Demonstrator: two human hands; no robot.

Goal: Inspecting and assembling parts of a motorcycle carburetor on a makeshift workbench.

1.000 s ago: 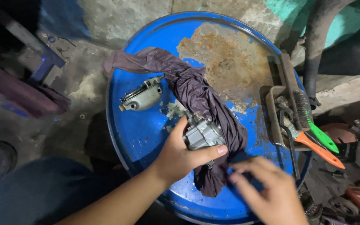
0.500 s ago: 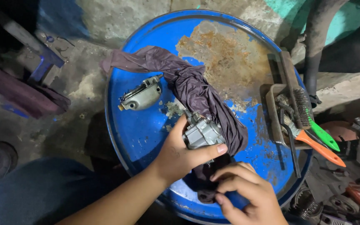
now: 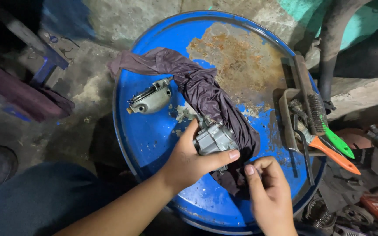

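Left hand (image 3: 189, 159) has its fingers (image 3: 222, 156) wrapped round a small grey metal engine part (image 3: 214, 137) (looks like a carburettor body, can't be sure). Thumb lies along the part's near edge, pointing right; the other fingers go up behind its left side, so the part sits in the curl of the hand, top and right side showing. Closed firmly on it.

Right hand (image 3: 270, 194) is just to the right & a bit lower, fingers bunched tight with thumb tip against the forefinger, pinching something at the lower end of the dark purple cloth (image 3: 197, 87). What's between the tips is too small & dark to tell — maybe the cloth itself. The two hands are near each other, thumbs nearly meeting, not quite touching.

The cloth runs from behind the part up & left across the blue drum lid (image 3: 149, 135), which serves as the table; the part is held against or just over the cloth. Lid's upper half has a big rust patch (image 3: 237, 57).

Left of the cloth, apart from both hands, lies a second grey metal casting (image 3: 150, 99), flat on the lid. At the lid's right rim: a wire brush (image 3: 316, 111), plus tools with a green handle (image 3: 338, 143) & an orange handle (image 3: 334, 155), overhanging the edge. Dirty concrete floor (image 3: 79, 91) around the drum.
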